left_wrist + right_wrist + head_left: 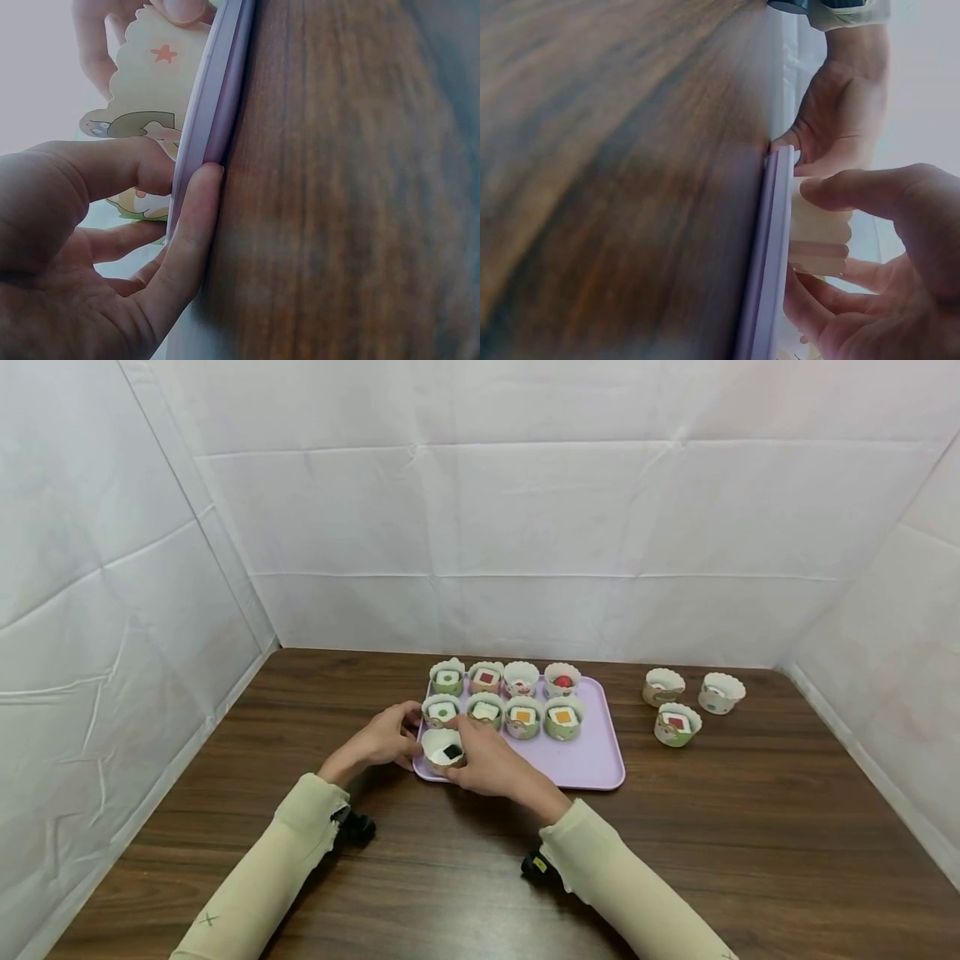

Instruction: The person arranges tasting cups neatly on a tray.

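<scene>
White paper cup (pixel 432 744) with dark-topped piece (pixel 452 752), clamped by right hand (pixel 491 760) at near left corner of lavender tray (pixel 592 764), apparently being seated to begin a third row; left hand (pixel 382 737) at tray's edge, grip impossible to tell; next, presumably, gentle release without tilting.

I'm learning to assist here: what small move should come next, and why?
Probably ease the right-hand grip off the cup with the dark-topped piece: it appears to sit in the near-left corner of the tray, and three cups stand off it on the right, so freeing that grip seems useful.
</scene>
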Demonstrator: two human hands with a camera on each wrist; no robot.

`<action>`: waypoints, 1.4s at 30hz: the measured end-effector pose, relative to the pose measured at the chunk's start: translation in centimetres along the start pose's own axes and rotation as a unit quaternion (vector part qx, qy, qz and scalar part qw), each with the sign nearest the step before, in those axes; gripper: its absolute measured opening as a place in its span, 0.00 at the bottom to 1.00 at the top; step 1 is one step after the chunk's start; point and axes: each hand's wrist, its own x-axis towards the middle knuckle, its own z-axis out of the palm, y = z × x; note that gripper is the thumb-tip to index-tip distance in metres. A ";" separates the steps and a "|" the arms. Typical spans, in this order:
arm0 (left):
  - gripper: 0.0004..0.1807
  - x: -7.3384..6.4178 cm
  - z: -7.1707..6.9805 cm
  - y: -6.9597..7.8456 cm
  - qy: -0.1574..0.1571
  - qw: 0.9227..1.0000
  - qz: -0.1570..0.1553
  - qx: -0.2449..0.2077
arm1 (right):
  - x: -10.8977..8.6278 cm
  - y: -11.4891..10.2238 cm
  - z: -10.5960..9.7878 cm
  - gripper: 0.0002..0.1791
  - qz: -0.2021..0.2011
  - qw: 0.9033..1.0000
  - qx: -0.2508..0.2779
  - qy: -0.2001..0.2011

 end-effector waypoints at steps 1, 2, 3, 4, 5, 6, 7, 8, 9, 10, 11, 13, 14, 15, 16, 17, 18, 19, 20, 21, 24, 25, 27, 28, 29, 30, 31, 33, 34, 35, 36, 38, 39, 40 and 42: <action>0.38 0.0 0.0 0.0 0.000 1.000 -0.001 -0.001 | 0.0 0.0 0.0 0.36 0.002 1.000 0.001 -0.003; 0.38 0.1 0.1 0.0 -0.001 1.000 0.000 -0.001 | -0.1 0.0 -0.1 0.36 0.003 1.000 0.002 -0.004; 0.38 0.1 0.1 -0.1 0.000 1.000 0.000 -0.001 | -0.1 -0.1 -0.1 0.36 0.003 1.000 0.003 -0.005; 0.39 0.1 0.1 -0.1 0.000 1.000 0.000 -0.002 | -0.1 -0.1 -0.1 0.35 0.002 1.000 0.005 -0.007; 0.39 0.1 0.1 -0.1 -0.001 1.000 0.001 -0.002 | -0.1 -0.1 -0.1 0.35 0.001 1.000 0.006 -0.008; 0.39 0.1 0.1 -0.1 -0.002 1.000 0.003 -0.002 | -0.1 0.0 -0.1 0.35 -0.001 1.000 0.007 -0.009; 0.39 0.1 0.1 -0.1 -0.003 1.000 0.003 -0.002 | -0.1 0.0 -0.1 0.35 -0.001 1.000 0.007 -0.011; 0.39 0.1 0.1 -0.1 -0.003 1.000 0.005 -0.002 | -0.1 0.0 -0.1 0.35 -0.003 1.000 0.007 -0.011; 0.39 0.1 0.1 -0.1 -0.003 1.000 0.005 -0.003 | -0.1 0.0 -0.1 0.35 -0.005 1.000 0.007 -0.012; 0.38 0.1 0.1 -0.1 -0.004 1.000 0.007 -0.004 | -0.1 0.0 -0.1 0.35 -0.006 1.000 0.008 -0.013; 0.38 0.1 0.0 -0.1 -0.005 1.000 0.007 -0.005 | -0.1 0.1 -0.1 0.35 -0.007 1.000 0.009 -0.013; 0.38 0.1 0.0 -0.1 -0.005 1.000 0.005 -0.008 | 0.0 0.1 -0.1 0.34 -0.011 1.000 0.010 -0.012; 0.38 0.0 0.0 0.0 -0.005 1.000 0.004 -0.009 | 0.0 0.1 -0.1 0.35 -0.012 1.000 0.009 -0.011; 0.38 0.0 0.0 0.0 -0.007 1.000 0.005 -0.009 | 0.0 0.1 -0.1 0.35 -0.013 1.000 0.010 -0.011; 0.38 0.0 0.0 0.0 -0.008 1.000 0.005 -0.009 | 0.0 0.1 -0.1 0.35 -0.014 1.000 0.010 -0.011; 0.38 0.0 0.0 0.0 -0.008 1.000 0.004 -0.008 | 0.0 0.1 -0.2 0.35 -0.015 1.000 0.010 -0.011; 0.38 0.0 0.0 0.0 -0.008 1.000 0.004 -0.007 | 0.0 0.1 -0.2 0.35 -0.016 1.000 0.010 -0.012; 0.38 -0.1 0.0 0.0 -0.008 1.000 0.003 -0.006 | 0.0 0.1 -0.2 0.36 -0.017 1.000 0.009 -0.012; 0.38 -0.1 0.0 0.1 -0.008 1.000 0.004 -0.005 | 0.0 0.0 -0.2 0.36 -0.018 1.000 0.010 -0.013; 0.38 -0.1 0.0 0.0 -0.008 1.000 0.004 -0.004 | 0.0 0.0 -0.3 0.36 -0.019 1.000 0.011 -0.014; 0.38 -0.1 -0.1 0.0 -0.006 1.000 0.002 -0.003 | -0.1 0.0 -0.4 0.35 -0.024 1.000 0.011 -0.016; 0.38 0.0 -0.1 0.0 -0.006 1.000 0.002 -0.003 | -0.1 0.0 -0.4 0.35 -0.026 0.999 0.011 -0.015; 0.38 0.0 -0.1 -0.1 -0.004 1.000 0.002 -0.002 | -0.2 0.0 -0.5 0.35 -0.029 0.999 0.013 -0.017; 0.38 0.0 -0.1 -0.1 -0.004 1.000 0.002 -0.003 | -0.2 0.0 -0.6 0.35 -0.032 0.999 0.014 -0.015; 0.38 0.1 -0.1 -0.2 -0.003 1.000 0.002 -0.003 | -0.2 0.1 -0.6 0.34 -0.034 0.999 0.016 -0.013; 0.38 0.1 0.0 -0.2 -0.003 1.000 0.002 -0.004 | -0.3 0.1 -0.7 0.34 -0.035 0.999 0.018 -0.013; 0.38 0.1 0.0 -0.2 -0.002 1.000 0.002 -0.006 | -0.3 0.1 -0.7 0.34 -0.035 0.999 0.018 -0.011; 0.38 0.0 0.0 -0.2 -0.002 1.000 0.004 -0.007 | -0.5 0.1 -0.9 0.34 -0.032 0.999 0.017 -0.010; 0.38 0.0 0.0 -0.2 -0.002 1.000 0.004 -0.007 | -0.5 0.2 -1.0 0.35 -0.029 0.999 0.015 -0.009; 0.38 0.0 0.0 -0.2 -0.002 1.000 0.005 -0.005 | -0.6 0.2 -1.1 0.35 -0.024 1.000 0.012 -0.009; 0.38 0.0 0.0 -0.2 -0.002 1.000 0.004 -0.005 | -0.8 0.3 -1.1 0.35 -0.020 1.000 0.008 -0.008; 0.38 0.0 0.0 -0.2 -0.004 1.000 0.003 -0.002 | -1.0 0.4 -1.3 0.36 -0.012 1.000 0.000 -0.007; 0.38 0.0 0.0 -0.2 -0.005 1.000 0.003 -0.001 | -1.1 0.5 -1.5 0.37 -0.010 1.000 -0.001 -0.005; 0.39 0.0 0.0 -0.1 -0.004 1.000 0.003 -0.002 | -1.3 0.5 -1.6 0.37 -0.007 1.000 -0.003 -0.004; 0.38 0.0 0.0 -0.1 -0.006 1.000 0.005 -0.001 | -1.6 0.6 -1.9 0.38 -0.006 1.000 0.000 -0.004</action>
